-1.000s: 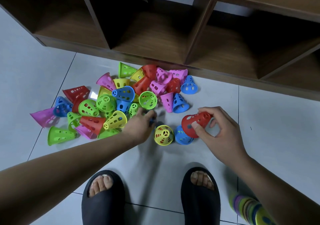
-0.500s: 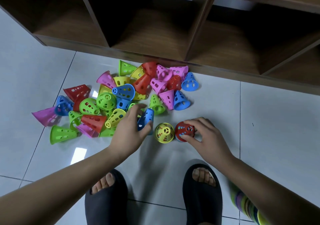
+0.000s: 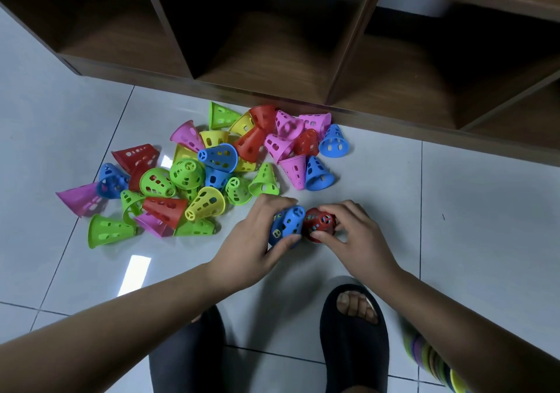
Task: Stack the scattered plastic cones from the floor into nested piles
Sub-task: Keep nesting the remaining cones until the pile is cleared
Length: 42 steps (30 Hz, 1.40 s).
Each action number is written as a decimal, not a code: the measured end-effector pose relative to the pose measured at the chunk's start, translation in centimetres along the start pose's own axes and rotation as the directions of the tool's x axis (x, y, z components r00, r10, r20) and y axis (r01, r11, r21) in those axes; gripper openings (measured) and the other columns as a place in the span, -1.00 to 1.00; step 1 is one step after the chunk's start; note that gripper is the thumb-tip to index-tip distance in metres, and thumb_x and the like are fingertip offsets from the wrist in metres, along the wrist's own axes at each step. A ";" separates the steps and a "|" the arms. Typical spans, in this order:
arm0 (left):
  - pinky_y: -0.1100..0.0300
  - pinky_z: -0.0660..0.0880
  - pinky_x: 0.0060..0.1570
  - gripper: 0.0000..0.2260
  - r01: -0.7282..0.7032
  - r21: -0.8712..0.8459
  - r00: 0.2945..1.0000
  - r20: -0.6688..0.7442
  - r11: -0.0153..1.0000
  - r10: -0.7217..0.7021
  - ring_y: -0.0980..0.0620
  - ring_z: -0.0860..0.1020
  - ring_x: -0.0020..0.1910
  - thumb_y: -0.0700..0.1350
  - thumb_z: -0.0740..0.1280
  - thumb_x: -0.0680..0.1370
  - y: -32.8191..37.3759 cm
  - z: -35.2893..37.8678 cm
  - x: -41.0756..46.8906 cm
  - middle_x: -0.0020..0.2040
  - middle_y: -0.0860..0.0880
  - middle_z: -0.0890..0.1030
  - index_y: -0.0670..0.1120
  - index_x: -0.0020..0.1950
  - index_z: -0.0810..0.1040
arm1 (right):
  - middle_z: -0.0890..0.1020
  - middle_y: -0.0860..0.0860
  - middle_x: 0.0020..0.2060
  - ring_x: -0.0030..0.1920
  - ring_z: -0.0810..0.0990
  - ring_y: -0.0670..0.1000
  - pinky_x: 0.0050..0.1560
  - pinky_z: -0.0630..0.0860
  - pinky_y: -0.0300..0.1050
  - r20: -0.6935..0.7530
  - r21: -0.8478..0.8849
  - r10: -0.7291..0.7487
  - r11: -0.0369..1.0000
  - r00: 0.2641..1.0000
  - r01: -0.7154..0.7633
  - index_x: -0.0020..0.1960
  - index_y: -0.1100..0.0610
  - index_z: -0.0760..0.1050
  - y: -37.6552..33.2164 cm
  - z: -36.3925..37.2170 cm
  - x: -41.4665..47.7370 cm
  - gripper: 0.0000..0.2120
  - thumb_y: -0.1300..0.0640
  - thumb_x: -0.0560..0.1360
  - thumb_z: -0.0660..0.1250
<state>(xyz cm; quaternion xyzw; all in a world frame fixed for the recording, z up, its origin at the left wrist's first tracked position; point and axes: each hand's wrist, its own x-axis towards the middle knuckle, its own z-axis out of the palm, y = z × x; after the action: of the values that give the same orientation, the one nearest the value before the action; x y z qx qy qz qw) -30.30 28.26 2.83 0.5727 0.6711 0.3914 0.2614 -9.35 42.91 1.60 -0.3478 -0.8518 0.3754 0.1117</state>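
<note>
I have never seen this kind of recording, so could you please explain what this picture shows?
There is no machine here: a person wears a camera on the head, looking down at their own hands and feet. The left hand grips a blue cone and the right hand grips a red cone, side by side over the tiled floor. Blue shows through the red cone's holes, so another cone seems nested inside. Beyond the hands lies a loose pile of coloured cones, before a wooden shelf unit. Black slippers are below, and a nested stack shows at the lower right edge.
</note>
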 end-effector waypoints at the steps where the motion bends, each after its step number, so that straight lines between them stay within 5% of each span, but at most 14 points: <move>1: 0.12 0.55 0.16 -0.57 -0.007 0.026 1.000 0.031 1.000 0.006 0.11 0.52 0.27 -0.01 0.45 0.65 -0.4 0.2 -0.2 0.33 0.06 0.44 -0.02 0.48 0.41 | 0.55 -0.16 0.15 0.10 0.62 -0.01 0.13 0.61 0.05 0.004 0.002 0.004 1.000 1.000 -0.004 0.30 -0.03 0.58 0.0 0.0 -0.2 -0.61 -0.01 0.51 0.57; 8: 0.12 0.54 -0.10 -0.63 0.002 0.223 0.997 0.071 0.975 -0.019 -0.03 0.59 0.09 -0.02 0.45 0.65 -3.1 0.0 0.2 0.31 0.08 0.47 0.03 0.43 0.46 | 0.54 -0.19 0.14 0.10 0.61 -0.05 0.15 0.61 0.01 0.010 0.051 0.031 0.998 0.999 -0.031 0.29 -0.08 0.59 -1.1 0.5 0.4 -0.61 0.00 0.50 0.58; 12: 0.03 0.59 -0.06 -0.62 0.007 0.272 0.999 0.047 0.962 -0.021 -0.05 0.61 0.11 -0.01 0.45 0.65 -3.7 -1.2 0.2 0.31 0.08 0.49 0.02 0.45 0.49 | 0.53 -0.19 0.13 0.10 0.59 -0.07 0.15 0.59 0.02 0.063 0.057 0.006 0.998 0.998 -0.010 0.27 -0.10 0.57 -1.7 0.9 1.3 -0.64 -0.02 0.51 0.56; 15: 0.15 0.56 0.11 -0.55 0.004 0.234 0.996 0.086 0.972 -0.025 0.04 0.59 0.21 0.14 0.44 0.65 -3.7 -2.2 -0.3 0.31 0.09 0.52 0.00 0.47 0.49 | 0.55 -0.19 0.10 0.14 0.60 -0.09 0.14 0.58 -0.06 0.095 0.059 -0.021 0.998 0.995 0.015 0.23 -0.08 0.59 -2.0 0.3 2.0 -0.65 -0.19 0.52 0.50; 19: 0.18 0.51 0.19 -0.63 0.136 0.202 0.991 -0.007 0.970 -0.137 0.13 0.56 0.23 0.24 0.27 0.71 -4.3 -3.9 -0.3 0.24 0.12 0.55 0.02 0.37 0.53 | 0.58 -0.18 0.05 0.10 0.61 -0.07 0.07 0.59 0.01 -0.006 -0.018 -0.051 0.999 0.999 0.051 0.18 0.00 0.60 -1.3 -1.1 3.6 -0.69 -0.21 0.65 0.30; 24: 0.06 0.49 -0.04 -0.84 0.250 0.373 0.963 -0.194 0.893 -0.189 -0.04 0.54 0.05 -0.05 0.45 0.61 -6.7 -6.3 0.2 0.08 0.05 0.55 -0.01 0.16 0.61 | 0.58 -0.05 0.02 0.06 0.60 0.04 0.04 0.60 0.12 -0.094 -0.121 0.059 0.990 0.994 -0.071 0.13 0.02 0.59 1.4 -1.0 7.9 -0.71 -0.16 0.64 0.25; 30: -0.05 0.49 -0.04 -0.54 0.356 0.546 0.934 -0.214 0.758 -0.285 -0.19 0.54 0.02 0.08 0.61 0.43 -8.9 -8.1 -2.1 0.08 -0.06 0.60 -0.04 0.26 0.61 | 0.54 0.13 0.29 0.24 0.56 0.22 0.18 0.53 0.08 0.011 -0.277 0.273 0.925 0.962 -0.259 0.31 0.12 0.53 3.2 0.5 11.9 -0.56 -0.17 0.60 0.39; 35: -0.07 0.48 -0.04 -0.39 0.367 0.680 0.914 -0.137 0.634 -0.383 -0.22 0.57 0.06 0.13 0.64 0.37 -10.2 -8.0 -3.2 0.10 -0.07 0.62 0.00 0.34 0.56 | 0.62 0.10 0.08 0.00 0.58 0.14 -0.09 0.46 -0.02 0.045 -0.211 0.408 0.896 0.912 -0.390 0.11 0.09 0.49 2.9 1.6 13.3 -0.64 -0.14 0.51 0.47; 42: 0.02 0.56 -0.16 -0.59 0.353 0.497 0.935 -0.205 0.792 -0.288 -0.17 0.64 -0.13 0.01 0.63 0.47 -9.9 -8.7 -2.7 0.05 -0.04 0.66 -0.01 0.27 0.66 | 0.54 0.04 0.19 0.09 0.52 0.05 0.03 0.45 -0.06 0.119 -0.113 0.582 0.813 0.805 -0.571 0.45 0.10 0.40 2.7 0.4 12.9 -0.42 -0.04 0.52 0.49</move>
<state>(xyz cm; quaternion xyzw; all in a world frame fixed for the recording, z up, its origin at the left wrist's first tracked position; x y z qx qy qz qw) -42.30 23.25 -0.80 0.4756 0.8540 0.1756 0.1167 -17.59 52.66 -1.46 -0.5648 -0.7247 0.3857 -0.0836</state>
